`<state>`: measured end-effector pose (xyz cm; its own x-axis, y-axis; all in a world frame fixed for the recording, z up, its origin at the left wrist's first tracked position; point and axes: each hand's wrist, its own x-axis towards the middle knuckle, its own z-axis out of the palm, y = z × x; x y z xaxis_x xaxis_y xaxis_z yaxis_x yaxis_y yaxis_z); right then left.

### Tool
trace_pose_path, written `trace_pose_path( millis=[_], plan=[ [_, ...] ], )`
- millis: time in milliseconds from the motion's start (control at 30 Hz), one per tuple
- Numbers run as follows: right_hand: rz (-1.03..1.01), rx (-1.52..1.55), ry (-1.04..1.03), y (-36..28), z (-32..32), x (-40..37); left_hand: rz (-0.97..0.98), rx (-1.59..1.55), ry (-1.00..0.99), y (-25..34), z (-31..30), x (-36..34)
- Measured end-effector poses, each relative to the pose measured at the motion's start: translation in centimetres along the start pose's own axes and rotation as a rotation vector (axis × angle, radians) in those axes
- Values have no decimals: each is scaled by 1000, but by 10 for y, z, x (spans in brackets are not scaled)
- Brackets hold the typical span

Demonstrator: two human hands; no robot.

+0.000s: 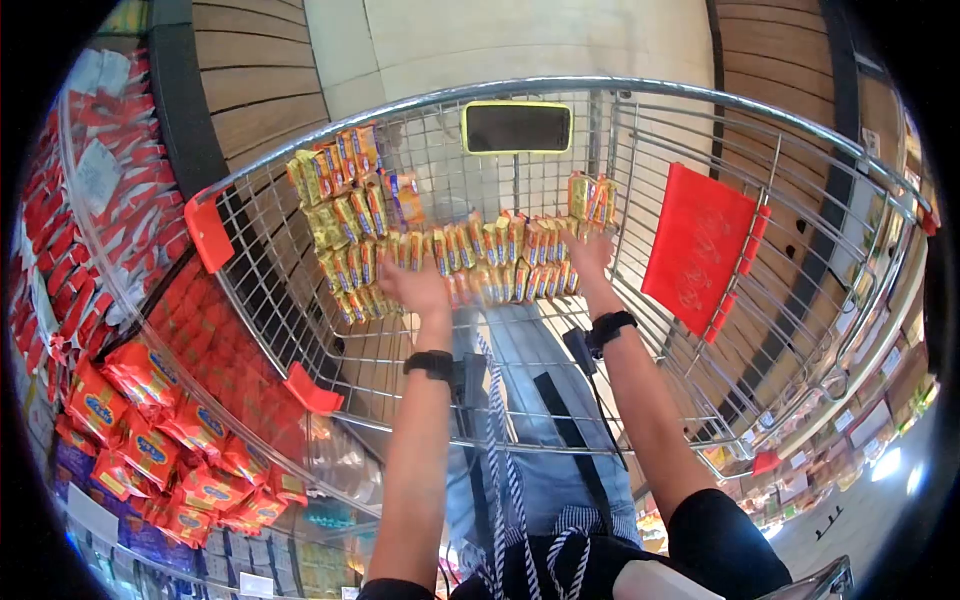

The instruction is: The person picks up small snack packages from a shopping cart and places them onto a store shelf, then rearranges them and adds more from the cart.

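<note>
Small yellow-and-orange wrapped snack packs (487, 245) stand in tight rows inside a metal shopping cart (640, 85). My left hand (415, 287) reaches over the left part of the front rows, fingers apart and touching or just above the packs. At the right end of those rows is my right hand (592, 255), its fingers also spread and against the packs. Neither hand shows a pack lifted in it. More packs are stacked in the cart's left corner (345, 160), and a small group (592, 200) stands at the right.
A phone in a yellow-green case (517, 128) is mounted at the cart's far side. A red panel (700, 250) hangs on the right. Shelf bins with red-orange packets (150, 450) and red-white packets (85, 250) line the left. Shelves (870, 400) run along the right.
</note>
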<state>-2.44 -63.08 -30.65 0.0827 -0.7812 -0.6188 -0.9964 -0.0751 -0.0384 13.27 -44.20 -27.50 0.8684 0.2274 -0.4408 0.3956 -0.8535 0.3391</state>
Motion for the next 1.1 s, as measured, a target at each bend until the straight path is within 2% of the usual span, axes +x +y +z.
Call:
trace_pose_path(
  millis=[33, 133, 233, 300, 400, 500, 600, 700, 833, 933, 967, 1067, 1100],
  plan=[
    [52, 65, 104, 1, 8, -4, 4, 25, 37, 0, 0, -4],
    [-100, 676, 52, 2, 12, -6, 62, 102, 86, 2, -1, -8],
    [-53, 611, -134, 24, 27, 13, 113, 124, 40, -3, 5, -9],
    [-86, 439, -93, 25, 28, 15, 126, 92, -39, -1, 6, -8],
    [-172, 301, -79, 29, 35, 14, 142, 176, -37, 1, 13, -14],
    [-230, 378, -48, 24, 33, 9, 249, 144, 107, 3, 23, -24],
    [-201, 457, -16, 21, 35, 9, 242, 249, 69, 6, 25, -27],
    [-206, 440, 11, 17, 35, 8, 77, 343, -181, 19, 13, -22],
    [-246, 445, -19, 9, 27, 5, 72, 129, -359, 15, 9, -4],
    [-290, 287, 98, 4, 24, -2, 320, 127, -439, 11, 19, 3],
    [-265, 307, 79, 3, 22, -4, 249, 181, -471, 17, 19, 6],
    [-208, 392, 4, -3, 25, -7, 220, 298, -598, 30, 12, 5],
    [-194, 434, -26, -4, 29, -6, 300, 317, -462, 25, 17, -2]
  ],
)
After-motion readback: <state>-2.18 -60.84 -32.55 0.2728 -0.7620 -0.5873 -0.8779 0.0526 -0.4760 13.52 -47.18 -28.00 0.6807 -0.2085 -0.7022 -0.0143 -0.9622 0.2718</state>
